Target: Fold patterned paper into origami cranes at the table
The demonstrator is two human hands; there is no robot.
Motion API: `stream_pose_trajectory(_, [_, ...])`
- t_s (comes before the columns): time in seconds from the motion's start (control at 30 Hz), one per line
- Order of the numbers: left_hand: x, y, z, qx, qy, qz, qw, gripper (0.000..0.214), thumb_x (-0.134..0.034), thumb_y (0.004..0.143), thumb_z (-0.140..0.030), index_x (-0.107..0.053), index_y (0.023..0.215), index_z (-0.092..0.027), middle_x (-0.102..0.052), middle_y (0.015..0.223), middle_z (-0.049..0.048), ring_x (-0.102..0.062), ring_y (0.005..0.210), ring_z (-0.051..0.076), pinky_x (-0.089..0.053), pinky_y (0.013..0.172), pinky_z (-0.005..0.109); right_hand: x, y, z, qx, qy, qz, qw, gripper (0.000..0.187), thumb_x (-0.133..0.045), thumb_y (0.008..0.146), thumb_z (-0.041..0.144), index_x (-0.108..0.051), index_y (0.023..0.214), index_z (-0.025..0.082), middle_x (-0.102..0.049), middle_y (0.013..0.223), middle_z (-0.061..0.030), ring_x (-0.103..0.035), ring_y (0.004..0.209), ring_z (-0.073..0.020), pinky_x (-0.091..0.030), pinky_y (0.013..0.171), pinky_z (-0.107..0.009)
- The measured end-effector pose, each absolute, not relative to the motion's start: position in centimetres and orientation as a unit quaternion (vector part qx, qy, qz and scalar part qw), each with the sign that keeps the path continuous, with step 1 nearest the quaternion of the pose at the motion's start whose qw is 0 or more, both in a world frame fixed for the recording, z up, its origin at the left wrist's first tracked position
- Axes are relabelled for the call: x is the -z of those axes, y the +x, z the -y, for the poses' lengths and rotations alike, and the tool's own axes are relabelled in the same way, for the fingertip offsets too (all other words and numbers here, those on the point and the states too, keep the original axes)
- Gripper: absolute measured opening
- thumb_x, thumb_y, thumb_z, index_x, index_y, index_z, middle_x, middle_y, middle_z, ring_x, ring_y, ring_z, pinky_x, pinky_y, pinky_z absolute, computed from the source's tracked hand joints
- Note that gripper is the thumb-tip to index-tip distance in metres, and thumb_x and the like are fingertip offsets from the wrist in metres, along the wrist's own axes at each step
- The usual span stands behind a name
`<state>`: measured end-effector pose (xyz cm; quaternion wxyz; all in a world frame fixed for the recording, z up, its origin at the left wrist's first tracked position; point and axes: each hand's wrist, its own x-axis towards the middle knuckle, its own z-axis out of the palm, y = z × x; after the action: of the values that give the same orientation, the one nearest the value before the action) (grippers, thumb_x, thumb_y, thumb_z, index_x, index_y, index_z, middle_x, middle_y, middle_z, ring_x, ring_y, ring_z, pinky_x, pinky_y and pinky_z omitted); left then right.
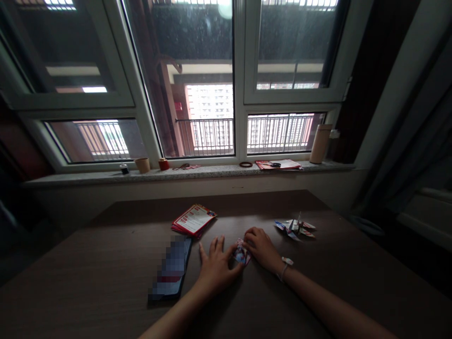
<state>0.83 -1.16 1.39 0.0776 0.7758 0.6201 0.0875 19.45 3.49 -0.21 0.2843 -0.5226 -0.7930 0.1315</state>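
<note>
A small piece of folded paper, printed in blue, white and red, lies on the table between my two hands. The thumb and index finger of my left hand hold its left side down, while the other fingers spread over the tabletop. My right hand is closed at the paper's upper right edge, its fingers bent and their tips partly hidden. To the right lie several folded paper cranes in the same printed colours.
A stack of red-bordered cards and a phone lie left of my hands on the dark table. Behind, the windowsill holds a paper cup, a red spool, scissors on papers, and a tall flask.
</note>
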Motion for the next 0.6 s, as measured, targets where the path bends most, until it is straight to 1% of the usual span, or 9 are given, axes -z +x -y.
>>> stream_pose_trajectory(0.23, [-1.4,0.8,0.9,-0.094,0.775,-0.619,0.088,0.057,-0.050,0.081,-0.061,-0.044,0.136,-0.049,-0.029,0.157,0.0072,-0.017,0.146,0.033,0.005,0.108,0.070,0.4,19.4,-3.4,-0.123,-0.523,0.791,0.292,0.016,-0.055,0.092,0.035,-0.067,0.093,0.023,-0.060,0.110,-0.0054,-0.050,0.108,-0.0221,-0.039,0.096,-0.035])
stream_pose_trajectory(0.43, [-2.0,1.0,1.1,-0.081,0.768,-0.629,0.093,0.060,-0.049,0.079,-0.064,-0.044,0.137,-0.047,-0.028,0.157,0.0052,-0.016,0.146,0.036,0.004,0.109,0.069,0.5,19.3,-3.3,-0.097,-0.527,0.793,0.291,0.017,-0.055,0.092,0.036,-0.067,0.093,0.025,-0.061,0.108,-0.0043,-0.051,0.106,-0.0213,-0.039,0.094,-0.035])
stream_pose_trajectory(0.6, [-2.3,1.1,1.1,-0.074,0.767,-0.629,0.105,0.061,-0.050,0.079,-0.062,-0.045,0.137,-0.045,-0.028,0.157,0.0053,-0.015,0.146,0.036,0.004,0.110,0.069,0.3,19.0,-3.2,-0.068,-0.529,0.801,0.272,0.018,-0.052,0.093,0.036,-0.066,0.096,0.026,-0.060,0.110,-0.0047,-0.051,0.106,-0.0220,-0.039,0.093,-0.036])
